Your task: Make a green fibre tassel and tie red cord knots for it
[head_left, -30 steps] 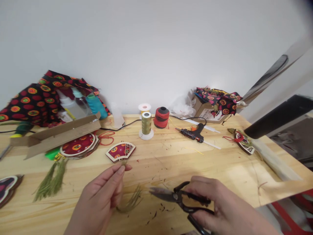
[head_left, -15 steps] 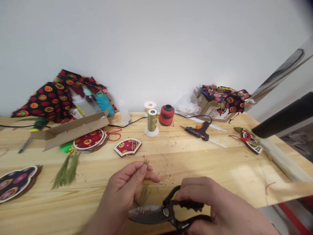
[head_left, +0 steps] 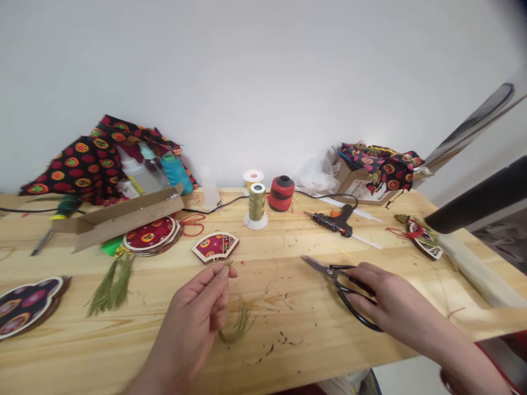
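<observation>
My left hand (head_left: 201, 307) is closed, thumb against fingers, on a small olive-green tassel (head_left: 239, 326). The tassel's short end pokes out above the thumb, and its loose strands hang below the fingers, the middle being hidden in the hand. Over to the right, my right hand (head_left: 382, 293) grips the black handles of a pair of scissors (head_left: 321, 267), whose blades point to the upper left, low over the table. Just beyond my left fingertips lies a fan-shaped ornament (head_left: 214, 247) with red patterned fabric and a pale wooden edge.
A spool of olive thread (head_left: 257, 206), a red thread cone (head_left: 281, 195) and a glue gun (head_left: 337, 220) stand or lie farther back. Left are a cardboard tray (head_left: 127, 216), a round ornament with a green tassel (head_left: 113, 285) and a dark ornament (head_left: 31, 307). Dark scraps (head_left: 269, 348) litter the table.
The scissors in my right hand have moved away from my left hand, up and to the right. My left hand has shifted slightly left with the tassel; more dark scraps show on the table.
</observation>
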Demonstrator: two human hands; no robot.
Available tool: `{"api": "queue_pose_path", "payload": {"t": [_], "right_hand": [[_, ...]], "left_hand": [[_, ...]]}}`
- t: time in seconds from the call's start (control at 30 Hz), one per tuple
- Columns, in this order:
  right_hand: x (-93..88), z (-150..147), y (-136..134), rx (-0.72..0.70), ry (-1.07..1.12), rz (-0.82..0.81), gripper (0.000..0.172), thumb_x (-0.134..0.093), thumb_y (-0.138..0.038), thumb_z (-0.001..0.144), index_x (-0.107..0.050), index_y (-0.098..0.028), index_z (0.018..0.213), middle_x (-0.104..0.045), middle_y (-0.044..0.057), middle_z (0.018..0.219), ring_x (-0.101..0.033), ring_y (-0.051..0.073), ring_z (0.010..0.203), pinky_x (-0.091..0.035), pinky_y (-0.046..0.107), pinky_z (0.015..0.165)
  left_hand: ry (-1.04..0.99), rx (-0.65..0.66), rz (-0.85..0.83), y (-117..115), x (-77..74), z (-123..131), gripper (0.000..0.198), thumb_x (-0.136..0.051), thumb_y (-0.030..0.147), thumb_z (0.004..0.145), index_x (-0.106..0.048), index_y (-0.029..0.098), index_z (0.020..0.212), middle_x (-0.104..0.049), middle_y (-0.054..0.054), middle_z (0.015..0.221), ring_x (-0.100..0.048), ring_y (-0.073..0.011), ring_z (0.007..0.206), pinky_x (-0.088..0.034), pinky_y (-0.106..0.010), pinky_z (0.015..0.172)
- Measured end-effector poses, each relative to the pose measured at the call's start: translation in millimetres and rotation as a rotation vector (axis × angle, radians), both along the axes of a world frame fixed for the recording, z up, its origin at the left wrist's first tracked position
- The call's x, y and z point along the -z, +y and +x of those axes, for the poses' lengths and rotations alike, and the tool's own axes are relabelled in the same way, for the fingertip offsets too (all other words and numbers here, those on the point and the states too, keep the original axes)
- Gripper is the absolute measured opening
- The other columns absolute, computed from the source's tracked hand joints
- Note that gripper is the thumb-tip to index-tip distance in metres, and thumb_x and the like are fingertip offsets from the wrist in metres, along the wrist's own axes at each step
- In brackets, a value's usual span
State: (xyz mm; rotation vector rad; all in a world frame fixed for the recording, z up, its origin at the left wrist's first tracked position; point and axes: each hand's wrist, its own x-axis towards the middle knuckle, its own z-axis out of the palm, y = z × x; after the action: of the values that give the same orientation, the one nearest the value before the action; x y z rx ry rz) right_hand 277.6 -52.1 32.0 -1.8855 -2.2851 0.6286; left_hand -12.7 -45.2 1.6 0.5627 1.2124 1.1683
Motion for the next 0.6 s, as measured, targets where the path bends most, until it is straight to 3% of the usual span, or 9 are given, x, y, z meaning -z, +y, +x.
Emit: {"api": "queue_pose_path", "payload": {"t": [0.13,0.27,0.33,0.43,0.5,0.6], "right_hand": [[14.6,14.6,2.7,0.090,-0.183,-0.007,0.025,-0.048,-0.030,0.080,-0.063,-0.018,0.096,-0.062,0.007,0.086,-0.060,0.019,0.070,-0.046,0.030,0.064],[5.1,2.4,7.4,0.080,-0.182,0.152,0.024,-0.050,-0.029,0.080,-0.064,-0.017,0.095,-0.064,0.011,0.093,-0.059,0.026,0.088,-0.046,0.037,0.077],[-7.2,-16.7,15.3,0.006,-0.028,0.233,0.022,-0.047,-0.026,0.083,-0.064,-0.018,0.095,-0.064,0.010,0.096,-0.058,0.023,0.090,-0.044,0.036,0.080],[-21.5,-55.6,35.6,-0.117,0.335,0.167,0.021,-0.046,-0.025,0.086,-0.065,-0.019,0.082,-0.065,0.003,0.084,-0.058,0.015,0.078,-0.044,0.027,0.072],[-21.1,-82.1,52.7,-0.099,0.503,0.149,0.019,-0.051,-0.027,0.083,-0.064,-0.018,0.073,-0.063,0.000,0.070,-0.055,0.012,0.066,-0.042,0.024,0.062],[-6.2,-113.0,75.4,-0.023,0.744,0.133,0.017,-0.052,-0.025,0.081,-0.064,-0.016,0.073,-0.063,0.000,0.066,-0.054,0.012,0.063,-0.043,0.024,0.061]], "left_hand": [[0.020,-0.001,-0.019,-0.2,1.5,1.7,0.024,-0.066,0.037,0.072,-0.061,0.016,0.081,-0.034,0.009,0.048,-0.022,-0.0038,0.041,-0.018,-0.014,0.037],[0.058,0.037,-0.013,1.3,-5.0,6.6,0.025,-0.065,0.040,0.073,-0.061,0.016,0.081,-0.032,0.010,0.047,-0.021,-0.0042,0.042,-0.018,-0.013,0.037],[0.082,0.081,0.011,5.3,-11.3,11.0,0.026,-0.063,0.041,0.074,-0.062,0.016,0.082,-0.032,0.009,0.048,-0.022,-0.0047,0.042,-0.019,-0.013,0.037],[0.100,0.148,0.053,15.8,-20.8,19.6,0.026,-0.062,0.041,0.073,-0.062,0.016,0.081,-0.034,0.009,0.048,-0.022,-0.0047,0.042,-0.018,-0.014,0.037],[0.103,0.187,0.073,24.4,-23.8,25.1,0.026,-0.063,0.040,0.073,-0.062,0.016,0.082,-0.034,0.009,0.049,-0.023,-0.0049,0.041,-0.017,-0.015,0.037],[0.115,0.184,0.117,35.8,-20.4,29.1,0.028,-0.062,0.042,0.073,-0.062,0.017,0.084,-0.033,0.009,0.048,-0.024,-0.0056,0.041,-0.016,-0.016,0.037]]}}
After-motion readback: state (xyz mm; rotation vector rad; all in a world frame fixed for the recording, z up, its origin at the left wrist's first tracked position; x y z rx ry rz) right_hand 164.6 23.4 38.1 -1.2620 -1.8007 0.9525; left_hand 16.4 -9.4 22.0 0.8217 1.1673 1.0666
